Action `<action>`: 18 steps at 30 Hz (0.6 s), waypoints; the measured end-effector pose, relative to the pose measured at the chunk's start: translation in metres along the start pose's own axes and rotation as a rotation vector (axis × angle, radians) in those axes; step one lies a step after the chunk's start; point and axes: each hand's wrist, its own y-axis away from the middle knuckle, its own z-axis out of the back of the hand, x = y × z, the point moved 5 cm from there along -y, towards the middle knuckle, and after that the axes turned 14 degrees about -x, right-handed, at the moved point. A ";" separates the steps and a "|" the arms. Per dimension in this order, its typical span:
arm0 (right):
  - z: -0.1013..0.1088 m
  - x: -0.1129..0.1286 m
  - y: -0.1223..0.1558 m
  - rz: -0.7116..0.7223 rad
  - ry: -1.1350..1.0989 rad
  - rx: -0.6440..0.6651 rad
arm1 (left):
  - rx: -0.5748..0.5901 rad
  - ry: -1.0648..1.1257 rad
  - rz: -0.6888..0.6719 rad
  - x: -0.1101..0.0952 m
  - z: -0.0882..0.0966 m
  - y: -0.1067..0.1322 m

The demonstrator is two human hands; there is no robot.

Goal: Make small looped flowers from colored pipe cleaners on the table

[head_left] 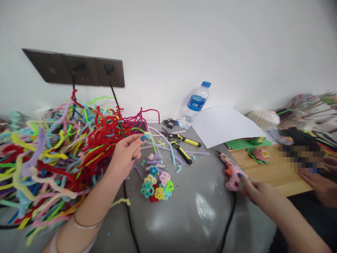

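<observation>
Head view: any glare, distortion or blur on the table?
Head view: glare whitens the grey table below the pipe-cleaner flowers; head view: fisheye bulge bends the table edge; head view: corners are soft, and a pixelated block masks the right side.

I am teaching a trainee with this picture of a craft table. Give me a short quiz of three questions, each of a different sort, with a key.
1. True or false: the right hand touches the pink glue gun.
2. What colour is the cap of the water bottle? A red, B blue, C green.
3. Fill in: the pliers near the bottle have black and ___ handles.
Key: 1 true; 2 B; 3 yellow.
</observation>
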 end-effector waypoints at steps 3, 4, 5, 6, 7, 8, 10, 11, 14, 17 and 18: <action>0.015 0.019 0.007 -0.018 0.013 0.065 | -0.015 0.050 0.019 0.001 0.000 0.001; 0.021 0.037 0.011 0.052 -0.038 0.033 | -0.017 0.062 0.020 0.001 0.000 0.001; 0.024 0.059 0.016 0.116 -0.099 0.022 | -0.020 0.077 0.019 0.002 0.000 0.002; 0.025 0.083 0.022 0.184 -0.165 0.013 | -0.023 0.092 0.017 0.002 -0.001 0.002; 0.025 0.108 0.031 0.242 -0.219 -0.009 | -0.026 0.109 0.017 0.003 -0.001 0.003; 0.020 0.134 0.041 0.296 -0.282 -0.004 | -0.029 0.126 0.018 0.003 -0.001 0.003; 0.007 0.184 0.064 0.410 -0.406 0.026 | -0.034 0.153 0.022 0.004 -0.001 0.004; -0.003 0.207 0.076 0.467 -0.431 0.079 | -0.036 0.162 0.024 0.004 -0.001 0.004; -0.025 0.254 0.101 0.559 -0.410 0.084 | -0.040 0.176 0.018 0.004 0.001 0.002; -0.037 0.281 0.112 0.626 -0.331 0.088 | -0.037 0.175 0.003 0.004 0.001 0.000; -0.039 0.286 0.112 0.638 -0.281 0.090 | -0.034 0.173 -0.001 0.004 0.001 -0.001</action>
